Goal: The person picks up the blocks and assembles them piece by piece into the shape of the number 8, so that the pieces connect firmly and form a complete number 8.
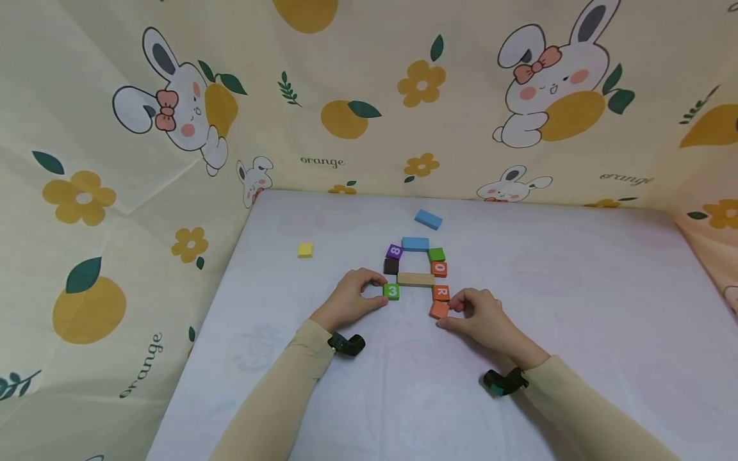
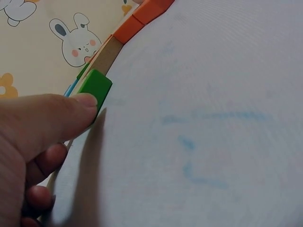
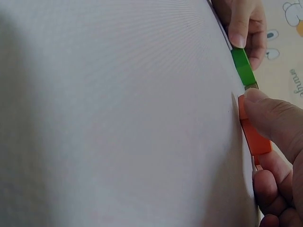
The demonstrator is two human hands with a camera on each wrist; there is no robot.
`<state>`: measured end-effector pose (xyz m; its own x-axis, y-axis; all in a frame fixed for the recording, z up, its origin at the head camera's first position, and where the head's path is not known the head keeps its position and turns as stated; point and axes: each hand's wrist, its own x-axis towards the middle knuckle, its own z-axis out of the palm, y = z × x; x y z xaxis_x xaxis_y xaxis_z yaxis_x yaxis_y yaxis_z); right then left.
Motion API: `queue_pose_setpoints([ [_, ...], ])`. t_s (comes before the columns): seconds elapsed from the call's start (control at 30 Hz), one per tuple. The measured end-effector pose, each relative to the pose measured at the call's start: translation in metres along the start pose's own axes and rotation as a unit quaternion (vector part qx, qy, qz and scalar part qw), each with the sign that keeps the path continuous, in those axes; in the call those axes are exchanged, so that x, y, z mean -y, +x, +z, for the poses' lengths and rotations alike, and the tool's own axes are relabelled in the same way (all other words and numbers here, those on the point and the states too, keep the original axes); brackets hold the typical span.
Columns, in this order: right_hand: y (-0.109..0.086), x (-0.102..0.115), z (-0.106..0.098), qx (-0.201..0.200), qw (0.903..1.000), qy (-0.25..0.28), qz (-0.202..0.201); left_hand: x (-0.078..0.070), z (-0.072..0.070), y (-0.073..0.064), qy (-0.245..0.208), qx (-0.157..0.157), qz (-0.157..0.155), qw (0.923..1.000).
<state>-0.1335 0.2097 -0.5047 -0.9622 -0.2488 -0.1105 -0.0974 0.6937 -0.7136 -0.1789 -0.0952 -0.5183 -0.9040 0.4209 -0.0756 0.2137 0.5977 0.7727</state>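
Note:
My left hand point(image 1: 355, 296) pinches a green block marked 3 point(image 1: 391, 292) between thumb and fingers, at the lower left of a ring of blocks. In the left wrist view the thumb presses the side of this green block point(image 2: 97, 85). At the lower right, my right hand point(image 1: 481, 317) holds a plain orange block point(image 1: 439, 310), which sits slightly turned. It adjoins an orange block marked R point(image 1: 441, 292). In the right wrist view the thumb lies over the orange block point(image 3: 258, 139), with fingers curled at its far end. A wooden plank point(image 1: 415, 280) spans between the two sides.
Above the plank are a black block point(image 1: 391, 266), purple block marked 8 point(image 1: 394, 251), blue block point(image 1: 415, 244), green block point(image 1: 436, 255) and orange block marked O point(image 1: 439, 269). Apart lie another blue block point(image 1: 428, 219) and a yellow block point(image 1: 305, 250). A patterned curtain point(image 1: 369, 77) stands behind.

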Motion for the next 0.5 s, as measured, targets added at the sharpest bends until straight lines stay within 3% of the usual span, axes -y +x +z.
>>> queue_pose_setpoints([
  [0.13, 0.001, 0.0, 0.0, 0.002, 1.0, 0.0, 0.002, -0.001, -0.002, -0.002, -0.005, 0.003, -0.003, 1.0],
  [0.3, 0.001, 0.0, 0.0, 0.006, 0.9999, -0.001, 0.009, -0.002, -0.013, -0.007, -0.053, 0.003, -0.028, 0.9982],
  [0.4, 0.001, 0.0, 0.0, 0.007, 0.9999, 0.002, 0.009, 0.001, -0.026, -0.01, -0.069, -0.034, -0.042, 0.9962],
  [0.5, 0.001, 0.0, 0.0, 0.006, 0.9999, 0.006, 0.007, 0.009, -0.046, -0.012, -0.061, -0.098, -0.052, 0.9919],
])
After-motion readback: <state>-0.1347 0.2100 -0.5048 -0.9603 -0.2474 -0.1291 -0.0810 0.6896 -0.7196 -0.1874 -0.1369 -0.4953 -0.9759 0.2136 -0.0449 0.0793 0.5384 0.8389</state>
